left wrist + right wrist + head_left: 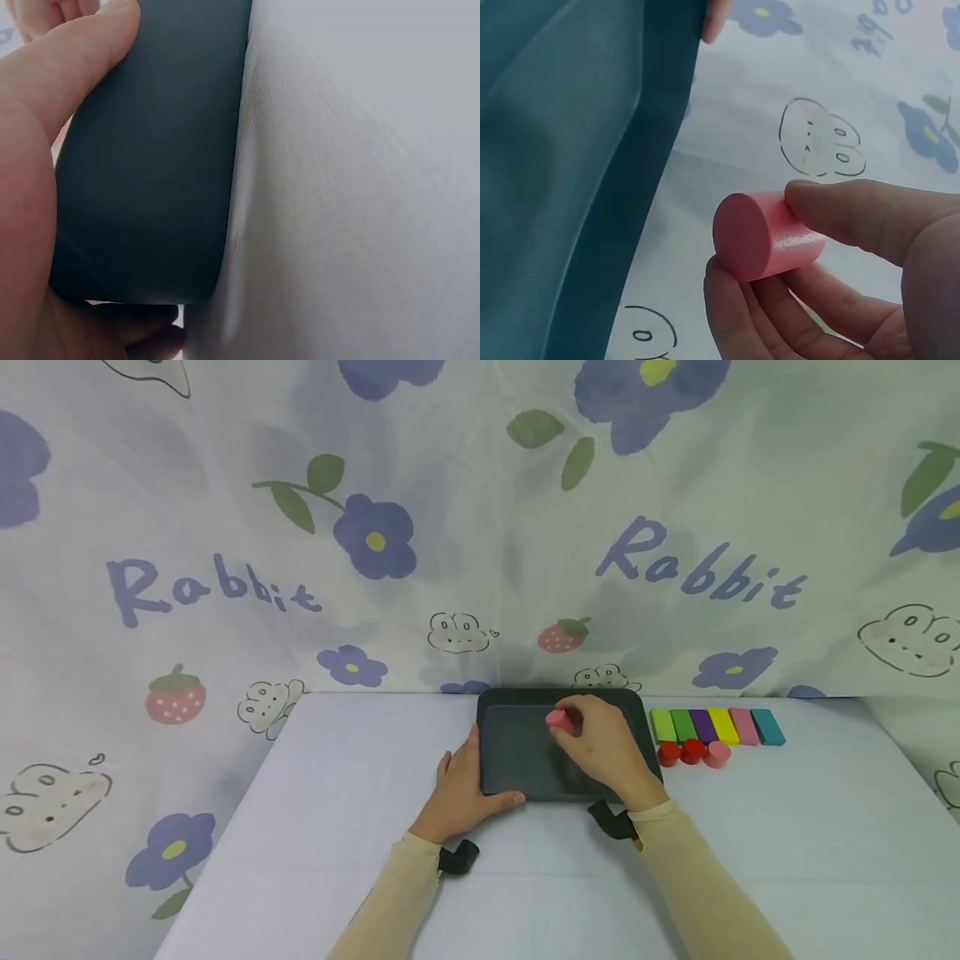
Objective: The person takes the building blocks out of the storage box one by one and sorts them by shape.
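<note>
A dark grey rectangular tray (513,752) lies on the white table near the back. My right hand (603,747) is over the tray and pinches a pink cylindrical block (754,234) between thumb and fingers. In the right wrist view, the block's round end faces the tray side. My left hand (459,793) rests against the tray's front left corner. Its fingers lie straight along the left side, and the thumb (90,56) reaches along the front wall.
Right of the tray stands a row of rectangular blocks (703,727) in green, purple, yellow, pink and teal. In front of them are two red cylinders (692,752) and a pink cylinder (717,755). A patterned cloth (465,543) hangs behind the table.
</note>
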Action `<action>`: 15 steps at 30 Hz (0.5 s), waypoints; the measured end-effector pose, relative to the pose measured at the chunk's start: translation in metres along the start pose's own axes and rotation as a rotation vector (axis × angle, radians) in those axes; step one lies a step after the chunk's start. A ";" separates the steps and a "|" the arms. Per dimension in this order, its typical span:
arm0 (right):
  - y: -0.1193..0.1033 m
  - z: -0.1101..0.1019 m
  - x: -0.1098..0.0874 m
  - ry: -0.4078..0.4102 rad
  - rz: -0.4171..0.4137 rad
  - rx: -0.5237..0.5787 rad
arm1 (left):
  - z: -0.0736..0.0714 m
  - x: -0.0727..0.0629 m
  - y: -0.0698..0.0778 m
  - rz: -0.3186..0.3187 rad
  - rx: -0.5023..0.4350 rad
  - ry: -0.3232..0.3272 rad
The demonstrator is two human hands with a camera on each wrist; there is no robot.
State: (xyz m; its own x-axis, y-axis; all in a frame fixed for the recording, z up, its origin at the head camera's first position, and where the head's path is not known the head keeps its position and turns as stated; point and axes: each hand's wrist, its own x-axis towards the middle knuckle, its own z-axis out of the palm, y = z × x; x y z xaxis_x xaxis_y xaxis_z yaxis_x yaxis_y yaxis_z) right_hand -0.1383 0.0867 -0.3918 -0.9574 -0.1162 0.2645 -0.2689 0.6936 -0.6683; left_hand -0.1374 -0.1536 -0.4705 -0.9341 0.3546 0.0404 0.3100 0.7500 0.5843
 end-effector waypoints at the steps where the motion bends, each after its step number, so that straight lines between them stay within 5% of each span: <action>1: 0.000 0.000 -0.002 0.006 -0.002 -0.006 | 0.000 -0.001 0.000 0.004 -0.002 0.001; 15: 0.014 -0.006 -0.032 0.089 -0.042 -0.047 | -0.001 -0.011 -0.005 0.034 -0.002 0.006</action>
State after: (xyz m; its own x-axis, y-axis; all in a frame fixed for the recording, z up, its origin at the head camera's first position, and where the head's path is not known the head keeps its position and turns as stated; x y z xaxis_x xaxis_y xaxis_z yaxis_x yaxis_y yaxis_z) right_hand -0.1105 0.1046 -0.4052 -0.9315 -0.0838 0.3540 -0.3015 0.7222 -0.6225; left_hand -0.1284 -0.1615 -0.4733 -0.9242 0.3763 0.0655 0.3411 0.7362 0.5844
